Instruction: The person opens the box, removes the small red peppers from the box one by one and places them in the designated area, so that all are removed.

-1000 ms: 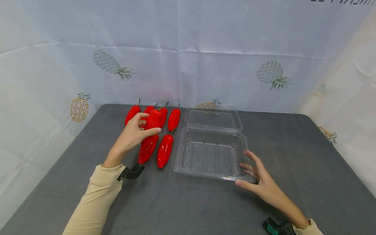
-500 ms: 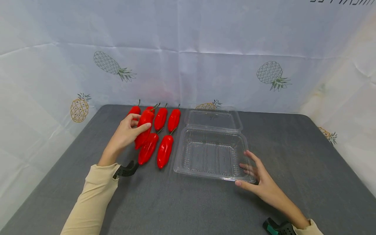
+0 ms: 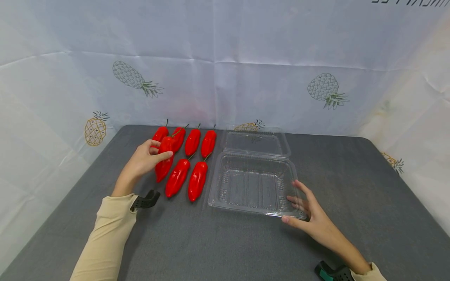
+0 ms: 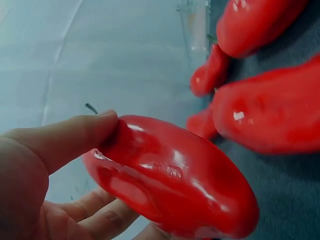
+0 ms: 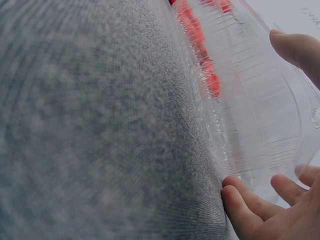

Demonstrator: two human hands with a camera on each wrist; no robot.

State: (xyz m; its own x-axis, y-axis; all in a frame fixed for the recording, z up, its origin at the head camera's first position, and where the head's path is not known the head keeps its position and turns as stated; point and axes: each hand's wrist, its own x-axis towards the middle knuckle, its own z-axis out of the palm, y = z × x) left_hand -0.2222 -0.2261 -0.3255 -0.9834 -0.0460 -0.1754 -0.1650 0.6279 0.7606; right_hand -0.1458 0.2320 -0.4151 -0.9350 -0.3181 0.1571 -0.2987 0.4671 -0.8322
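Note:
My left hand [image 3: 140, 162] pinches a red pepper [image 3: 163, 162] between thumb and fingers, low at the left of the pepper group. In the left wrist view, the thumb presses the stem end of this glossy pepper [image 4: 175, 170], and the fingers lie beneath it. Whether its tip touches the table is unclear. At the right stands an open, clear plastic clamshell container [image 3: 251, 183], its lid [image 3: 256, 142] folded back. My right hand [image 3: 318, 218] holds the container's near right corner, thumb by the front edge and fingers against the side wall [image 5: 250, 125].
Behind the held pepper lies a back row of several red peppers [image 3: 192, 142]. Two more peppers [image 3: 177, 178] lie in front, left of the container. A dark grey table [image 3: 228, 249] carries everything, with a white pineapple-print cloth [image 3: 239, 93] hanging behind.
My left hand has carried its pepper leftward and down, away from the middle of the group, uncovering the peppers behind. My right hand and the container have stayed in place.

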